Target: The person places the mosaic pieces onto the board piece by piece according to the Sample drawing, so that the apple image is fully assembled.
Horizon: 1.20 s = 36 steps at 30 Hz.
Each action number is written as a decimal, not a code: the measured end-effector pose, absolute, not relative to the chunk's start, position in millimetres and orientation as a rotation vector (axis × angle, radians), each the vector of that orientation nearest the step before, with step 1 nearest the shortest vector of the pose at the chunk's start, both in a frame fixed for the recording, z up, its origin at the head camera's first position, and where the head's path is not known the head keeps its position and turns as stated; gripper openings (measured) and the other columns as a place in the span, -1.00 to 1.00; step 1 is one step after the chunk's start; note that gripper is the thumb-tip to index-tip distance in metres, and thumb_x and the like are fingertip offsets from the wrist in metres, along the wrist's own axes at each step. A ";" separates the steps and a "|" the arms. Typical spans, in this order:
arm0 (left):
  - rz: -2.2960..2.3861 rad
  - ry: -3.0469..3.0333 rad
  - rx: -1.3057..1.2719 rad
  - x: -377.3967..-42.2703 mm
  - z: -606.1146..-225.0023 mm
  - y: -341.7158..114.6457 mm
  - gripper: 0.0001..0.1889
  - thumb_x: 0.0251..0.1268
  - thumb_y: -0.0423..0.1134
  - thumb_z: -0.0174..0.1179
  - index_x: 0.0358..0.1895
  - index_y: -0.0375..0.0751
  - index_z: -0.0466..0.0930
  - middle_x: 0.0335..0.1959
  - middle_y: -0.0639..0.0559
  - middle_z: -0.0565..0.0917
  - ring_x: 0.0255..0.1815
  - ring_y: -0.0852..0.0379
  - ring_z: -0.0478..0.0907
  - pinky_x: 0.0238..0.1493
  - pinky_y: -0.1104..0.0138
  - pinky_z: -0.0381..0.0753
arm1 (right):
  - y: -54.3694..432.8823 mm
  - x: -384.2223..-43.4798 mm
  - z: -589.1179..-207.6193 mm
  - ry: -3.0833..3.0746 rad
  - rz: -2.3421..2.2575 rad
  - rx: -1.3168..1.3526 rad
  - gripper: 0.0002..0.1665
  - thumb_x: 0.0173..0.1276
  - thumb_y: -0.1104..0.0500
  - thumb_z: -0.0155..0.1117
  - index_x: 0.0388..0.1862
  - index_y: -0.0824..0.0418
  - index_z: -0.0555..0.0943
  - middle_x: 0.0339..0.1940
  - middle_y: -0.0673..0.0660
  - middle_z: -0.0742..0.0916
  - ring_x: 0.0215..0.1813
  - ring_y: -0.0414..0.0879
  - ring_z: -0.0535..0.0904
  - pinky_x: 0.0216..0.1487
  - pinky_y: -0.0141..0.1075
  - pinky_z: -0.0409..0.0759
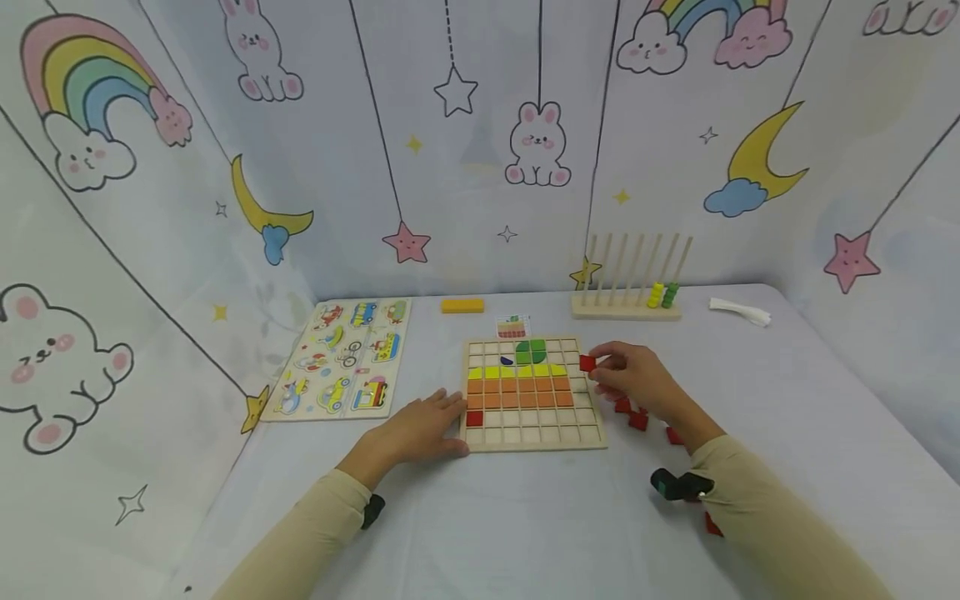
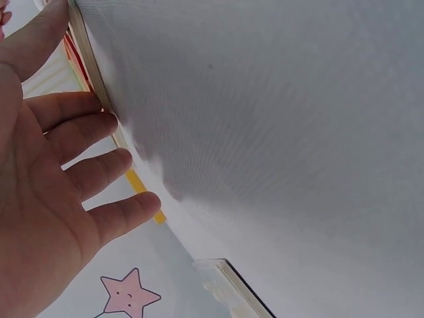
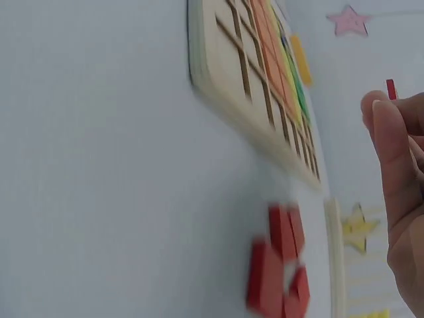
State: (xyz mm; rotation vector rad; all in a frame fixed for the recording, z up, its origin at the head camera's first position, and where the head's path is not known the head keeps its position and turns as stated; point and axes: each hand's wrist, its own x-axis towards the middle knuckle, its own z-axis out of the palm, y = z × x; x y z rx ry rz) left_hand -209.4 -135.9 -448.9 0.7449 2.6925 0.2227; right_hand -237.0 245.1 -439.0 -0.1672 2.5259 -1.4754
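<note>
A wooden grid board [image 1: 558,435] lies in the middle of the table, holding rows of orange and yellow pieces, green pieces near the top, and one red square [image 1: 475,418] at the lower left. My left hand [image 1: 423,427] rests against the board's left edge, fingers spread and fairly straight; the left wrist view shows its fingertips at the rim. Between thumb and fingertips, my right hand [image 1: 637,379] pinches a red square tile [image 1: 587,363] above the board's right edge. Below that hand, several loose red tiles [image 1: 638,420] lie beside the board.
A small picture card [image 1: 513,326] lies behind the board. To the left is a picture puzzle [image 1: 341,358]. Farther back are a yellow block [image 1: 462,306], a peg rack [image 1: 626,310] with yellow and green beads, and a white object [image 1: 739,312] at the right.
</note>
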 end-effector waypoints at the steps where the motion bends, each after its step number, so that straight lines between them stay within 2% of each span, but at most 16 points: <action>1: 0.224 2.691 0.744 -209.2 -448.4 -135.6 -0.17 0.32 0.21 0.31 0.55 -0.08 0.31 0.58 0.00 0.32 0.64 -0.10 0.11 0.54 -0.13 0.20 | 236.5 -238.0 -440.1 2.509 -1.491 -0.182 -0.50 0.45 0.15 0.35 0.30 0.24 0.51 -0.04 0.32 0.73 -0.19 0.00 0.73 -0.19 -0.22 0.78; 10: 0.227 2.684 0.728 -209.8 -446.9 -135.0 -0.17 0.31 0.20 0.33 0.55 -0.07 0.31 0.58 0.01 0.32 0.64 -0.10 0.11 0.54 -0.13 0.20 | 150.9 -235.1 -455.0 2.383 -1.508 -0.265 -0.61 0.39 0.24 0.34 0.18 0.19 0.62 -0.25 0.17 0.71 -0.39 0.01 0.70 -0.31 -0.23 0.76; 16: 0.231 2.685 0.726 -211.9 -447.7 -135.5 -0.17 0.31 0.22 0.32 0.55 -0.06 0.32 0.57 0.01 0.33 0.64 -0.10 0.12 0.54 -0.14 0.19 | 113.4 -227.7 -467.9 2.359 -1.426 -0.269 -0.68 0.33 0.25 0.36 0.06 0.11 0.67 -0.36 0.11 0.71 -0.49 -0.05 0.64 -0.47 -0.33 0.66; 22: 0.235 2.682 0.721 -211.9 -447.6 -135.5 -0.18 0.31 0.21 0.32 0.55 -0.06 0.31 0.57 0.01 0.33 0.64 -0.10 0.12 0.54 -0.14 0.19 | 100.7 -220.3 -470.2 2.470 -1.311 -0.364 -0.75 0.34 0.24 0.39 -0.01 0.16 0.69 -0.41 0.09 0.66 -0.54 -0.08 0.60 -0.53 -0.35 0.59; 29: 0.234 2.679 0.695 -211.6 -446.2 -135.1 -0.17 0.31 0.22 0.32 0.56 -0.04 0.30 0.58 0.03 0.31 0.65 -0.08 0.10 0.56 -0.13 0.17 | 95.5 -218.8 -471.8 2.622 -1.181 -0.419 -0.74 0.27 0.23 0.42 -0.05 0.13 0.73 -0.45 0.01 0.64 -0.46 -0.13 0.54 -0.55 -0.36 0.47; 36: 0.240 2.675 0.713 -212.9 -448.8 -135.5 -0.17 0.32 0.22 0.30 0.57 -0.05 0.29 0.59 0.03 0.29 0.65 -0.08 0.08 0.56 -0.13 0.17 | 114.8 -220.1 -463.1 2.558 -1.234 -0.385 -0.62 0.33 0.17 0.42 0.13 0.11 0.69 -0.34 0.04 0.64 -0.43 -0.10 0.54 -0.49 -0.33 0.52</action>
